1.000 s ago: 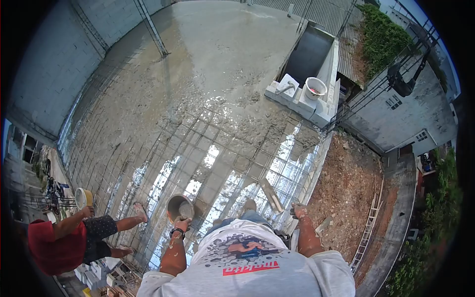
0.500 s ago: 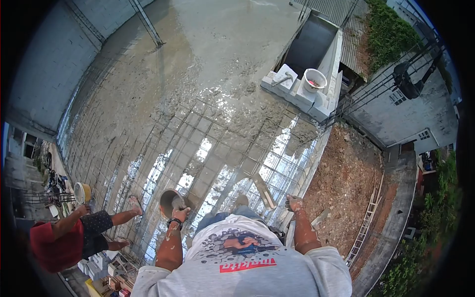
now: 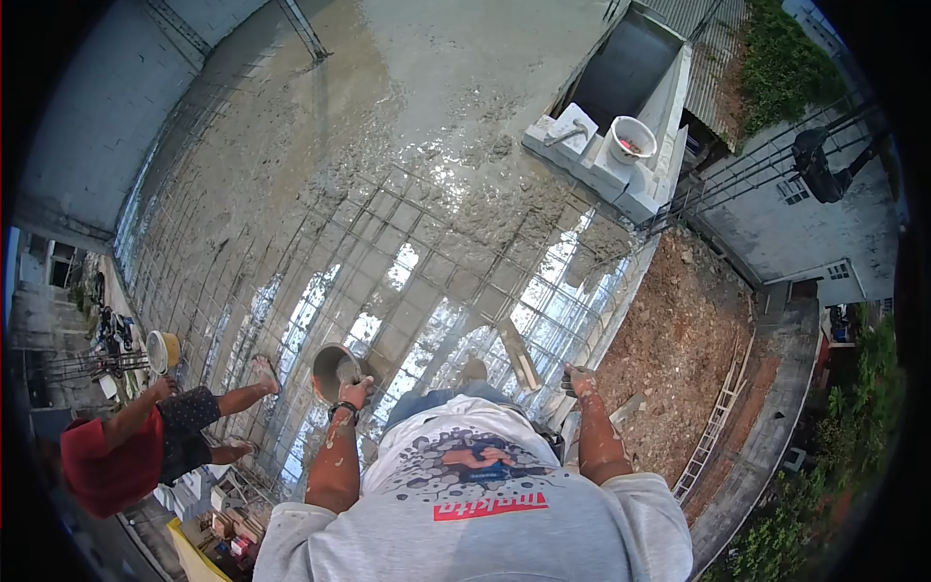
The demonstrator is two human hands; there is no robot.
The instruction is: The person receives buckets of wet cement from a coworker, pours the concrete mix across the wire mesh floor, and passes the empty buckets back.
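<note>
My left hand (image 3: pixel 356 392) is closed on the rim of a bucket (image 3: pixel 330 371), whose open mouth shows a grey lump inside. Off to the right, my right hand (image 3: pixel 580 380) hangs beside the slab edge with its fingers apart and nothing in it. Between my hands, a short wooden board (image 3: pixel 519 355) lies on the steel bar grid (image 3: pixel 417 228). Wet grey concrete (image 3: pixel 446 78) covers the bars farther out.
A person in red (image 3: pixel 112 461) stands at the left, holding a yellowish bucket (image 3: pixel 163 352). White blocks (image 3: pixel 635 189) carry a hammer (image 3: pixel 566 134) and white bucket (image 3: pixel 632 141). Beyond the right edge, a ladder (image 3: pixel 715 427) lies by reddish soil (image 3: pixel 669 339) below.
The blocks and white bucket sit slightly farther right in view. My left hand and its bucket have shifted a little left since the first frame. The other person has barely moved.
</note>
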